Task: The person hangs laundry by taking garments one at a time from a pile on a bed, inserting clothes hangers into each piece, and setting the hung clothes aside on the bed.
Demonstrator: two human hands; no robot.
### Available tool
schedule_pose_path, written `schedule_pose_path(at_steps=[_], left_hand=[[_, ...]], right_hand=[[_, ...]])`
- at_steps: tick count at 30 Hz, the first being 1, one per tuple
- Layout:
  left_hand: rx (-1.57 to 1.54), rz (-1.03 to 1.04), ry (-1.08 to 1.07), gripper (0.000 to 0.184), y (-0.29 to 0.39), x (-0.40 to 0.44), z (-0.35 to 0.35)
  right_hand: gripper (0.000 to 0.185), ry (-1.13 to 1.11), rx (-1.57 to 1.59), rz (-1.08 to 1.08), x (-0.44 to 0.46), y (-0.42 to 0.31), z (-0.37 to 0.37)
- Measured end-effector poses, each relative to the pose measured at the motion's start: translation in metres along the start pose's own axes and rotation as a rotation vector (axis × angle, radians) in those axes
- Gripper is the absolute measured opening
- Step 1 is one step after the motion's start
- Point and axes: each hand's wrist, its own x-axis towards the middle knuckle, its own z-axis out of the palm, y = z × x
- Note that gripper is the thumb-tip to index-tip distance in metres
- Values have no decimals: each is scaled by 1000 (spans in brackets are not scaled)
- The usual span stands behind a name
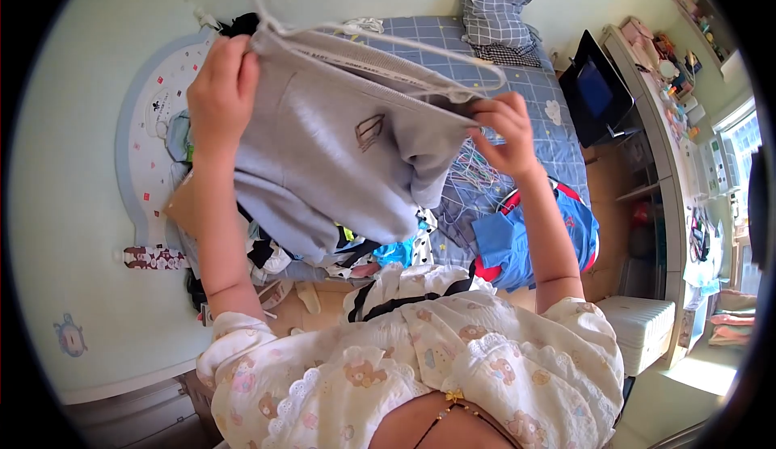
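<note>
A light grey sweatshirt-fabric garment (pixel 315 142) hangs stretched between my two hands. Its ribbed opening, with a lettered tape inside, runs along the top, and a small brown motif is on the front. Whether it is a top or trousers I cannot tell. My left hand (pixel 222 85) is closed on the left end of that opening. My right hand (pixel 508 134) pinches the right end. A white clothes hanger (pixel 396 42), partly blurred, lies along the opening; its right end meets the fabric near my right fingers, and whether a hand grips it is unclear.
Beneath is a bed with a blue checked cover (pixel 558 118), a checked pillow (pixel 497 0) and a heap of hangers (pixel 477 170). Blue-and-red clothing (pixel 517 239) lies at the near edge; mixed clothes (pixel 356 255) lie below the garment. A monitor (pixel 596 89) and white suitcase (pixel 638 328) stand right.
</note>
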Motion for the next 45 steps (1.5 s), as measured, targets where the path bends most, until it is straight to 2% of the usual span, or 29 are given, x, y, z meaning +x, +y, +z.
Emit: schedule_pose_path(at_steps=[3, 6, 9, 12, 15, 16, 17, 18, 19, 20, 22, 23, 26, 27, 30, 32, 34, 35, 38, 42, 45], left_hand=[[51, 114, -111, 22, -18, -30, -13], [46, 240, -80, 23, -13, -49, -17], [-38, 95, -175, 19, 8, -61, -11], [-131, -252, -209, 16, 15, -64, -16], [-234, -433, -93, 12, 3, -68, -29], [-254, -510, -70, 12, 0, -68, -35], [-260, -515, -24, 12, -4, -68, -39], [-249, -447, 22, 13, -10, -69, -41], [-239, -380, 68, 13, -16, -70, -41], [-230, -315, 113, 14, -20, -72, -41], [-234, -309, 93, 14, -21, -71, -45], [-235, -304, 85, 14, -21, -69, -48], [-207, -307, 22, 14, -21, -68, -53], [-190, -260, 0, 14, -20, -66, -55], [-163, -128, -52, 14, -15, -57, -59], [-180, -46, -72, 13, -8, -52, -56], [-212, -25, -116, 12, 6, -51, -49], [-229, -14, -138, 12, 9, -52, -47], [-342, -48, -170, 11, -4, -56, -43], [-378, -151, -293, 10, -32, -78, -41], [-466, -192, -247, 8, -25, -89, -29]], right_hand=[[17, 48, 97, -1, 8, 1, -16], [16, -21, 103, 23, 27, -5, -17], [17, -44, 125, 69, 64, -23, -8], [24, -96, 240, -92, 109, -63, -1], [38, -124, 332, -77, 133, -87, -9], [49, -105, 246, -82, 134, -78, -16], [51, -76, 200, -59, 134, -69, -22], [53, -48, 154, -36, 134, -63, -24], [52, 5, 297, 55, 132, -60, -19], [48, -47, 330, 109, 128, -57, -15], [41, -144, 394, 222, 119, -52, -11], [27, -186, 309, 340, 113, -57, -10], [20, -193, 341, 430, 110, -70, -9], [19, -143, 318, 342, 107, -69, -4], [21, -239, 146, 280, 105, -81, -2], [21, -296, 177, 343, 106, -94, 8], [20, -322, 153, 302, 108, -109, 21], [20, -267, 177, 235, 105, -109, 32], [19, -177, 131, 293, 98, -109, 35], [23, -26, 150, 500, 79, -94, 20], [26, -142, 106, 504, 71, -89, 1]])
